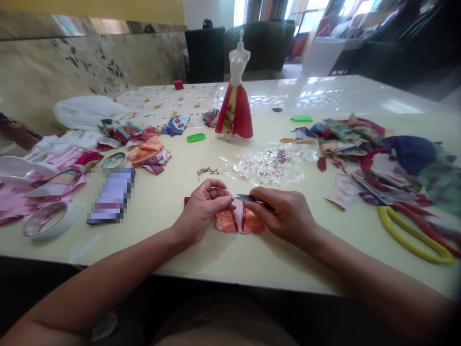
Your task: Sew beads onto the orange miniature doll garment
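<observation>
A small orange and pink fabric garment piece (239,222) lies on the pale table (230,259) close to the near edge. My left hand (201,209) pinches its upper edge with curled fingers. My right hand (284,211) is closed round a thin dark metal tool (248,198), perhaps tweezers, whose tip points left and meets the fabric by my left fingertips. A small heap of beads (208,171) sits just beyond my left hand.
A white mini mannequin in a red skirt (235,108) stands mid-table. A clear bag of beads (270,166), fabric scraps (374,149), yellow-handled scissors (414,230), tape rolls (50,218), a phone (111,194) and green trays (196,137) lie around.
</observation>
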A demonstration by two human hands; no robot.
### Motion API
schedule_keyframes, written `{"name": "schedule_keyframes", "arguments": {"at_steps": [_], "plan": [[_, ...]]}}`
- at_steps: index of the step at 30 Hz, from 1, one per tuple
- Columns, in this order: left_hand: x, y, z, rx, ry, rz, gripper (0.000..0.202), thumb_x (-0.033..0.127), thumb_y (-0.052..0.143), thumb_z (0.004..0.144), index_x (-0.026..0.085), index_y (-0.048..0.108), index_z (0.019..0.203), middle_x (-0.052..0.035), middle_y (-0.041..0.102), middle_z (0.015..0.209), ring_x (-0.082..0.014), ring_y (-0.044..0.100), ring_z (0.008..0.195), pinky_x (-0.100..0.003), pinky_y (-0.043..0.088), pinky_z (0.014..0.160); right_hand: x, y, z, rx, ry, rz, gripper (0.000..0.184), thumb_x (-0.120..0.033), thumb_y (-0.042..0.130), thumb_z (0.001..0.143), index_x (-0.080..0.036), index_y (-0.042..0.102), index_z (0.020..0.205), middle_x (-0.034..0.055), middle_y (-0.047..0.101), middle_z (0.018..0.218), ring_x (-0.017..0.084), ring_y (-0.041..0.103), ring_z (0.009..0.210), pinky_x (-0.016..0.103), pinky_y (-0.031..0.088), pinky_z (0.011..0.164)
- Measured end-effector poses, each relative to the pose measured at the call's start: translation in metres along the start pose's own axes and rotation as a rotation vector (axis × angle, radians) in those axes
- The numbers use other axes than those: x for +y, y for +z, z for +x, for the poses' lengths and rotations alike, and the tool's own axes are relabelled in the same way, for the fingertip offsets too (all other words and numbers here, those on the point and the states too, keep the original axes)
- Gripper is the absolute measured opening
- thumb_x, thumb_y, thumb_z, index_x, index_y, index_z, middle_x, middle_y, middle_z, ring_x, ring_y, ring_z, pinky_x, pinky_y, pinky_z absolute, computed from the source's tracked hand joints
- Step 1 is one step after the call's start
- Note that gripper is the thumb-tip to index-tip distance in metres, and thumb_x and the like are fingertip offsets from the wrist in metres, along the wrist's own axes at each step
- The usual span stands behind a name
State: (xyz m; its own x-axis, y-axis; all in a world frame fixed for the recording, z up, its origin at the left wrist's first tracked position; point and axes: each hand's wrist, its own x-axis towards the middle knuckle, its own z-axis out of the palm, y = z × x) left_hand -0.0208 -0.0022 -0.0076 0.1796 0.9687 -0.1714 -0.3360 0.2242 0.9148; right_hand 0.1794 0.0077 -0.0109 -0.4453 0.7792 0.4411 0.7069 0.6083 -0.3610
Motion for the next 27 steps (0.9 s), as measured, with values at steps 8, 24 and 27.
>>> {"name": "schedule_keyframes", "arguments": {"at_steps": [8, 24, 27], "plan": [[-0.0010, 0.0004, -0.0004, -0.021, 0.013, 0.026, 0.027, 0.013, 0.070, 0.076, 0.017, 0.049, 0.092, 0.0022, 0.059, 0.078, -0.0074, 0.062, 0.069, -0.020, 0.051, 0.070, -0.0024, 0.0011, -0.0018, 0.007, -0.047, -0.061, 0.032, -0.044, 0.049, 0.093, -0.019, 0.063, 0.080, -0.0022, 0.059, 0.062, 0.008, 0.047, 0.052, 0.025, 0.024, 0.051], [-0.0007, 0.0006, 0.0000, -0.045, 0.068, 0.074, 0.025, 0.012, 0.069, 0.075, 0.017, 0.050, 0.090, 0.0030, 0.058, 0.076, -0.0063, 0.058, 0.069, -0.019, 0.051, 0.070, -0.0035, 0.0012, -0.0014, -0.017, -0.031, -0.058, 0.035, -0.047, 0.046, 0.094, -0.020, 0.064, 0.081, -0.0021, 0.061, 0.062, 0.008, 0.047, 0.051, 0.025, 0.023, 0.051], [-0.0009, 0.0002, 0.0001, -0.045, 0.067, 0.080, 0.024, 0.013, 0.069, 0.075, 0.017, 0.050, 0.090, 0.0029, 0.058, 0.076, -0.0066, 0.059, 0.069, -0.019, 0.050, 0.070, -0.0036, 0.0015, -0.0024, -0.016, -0.032, -0.068, 0.035, -0.047, 0.045, 0.094, -0.020, 0.063, 0.081, -0.0020, 0.060, 0.062, 0.008, 0.047, 0.051, 0.025, 0.022, 0.051]]}}
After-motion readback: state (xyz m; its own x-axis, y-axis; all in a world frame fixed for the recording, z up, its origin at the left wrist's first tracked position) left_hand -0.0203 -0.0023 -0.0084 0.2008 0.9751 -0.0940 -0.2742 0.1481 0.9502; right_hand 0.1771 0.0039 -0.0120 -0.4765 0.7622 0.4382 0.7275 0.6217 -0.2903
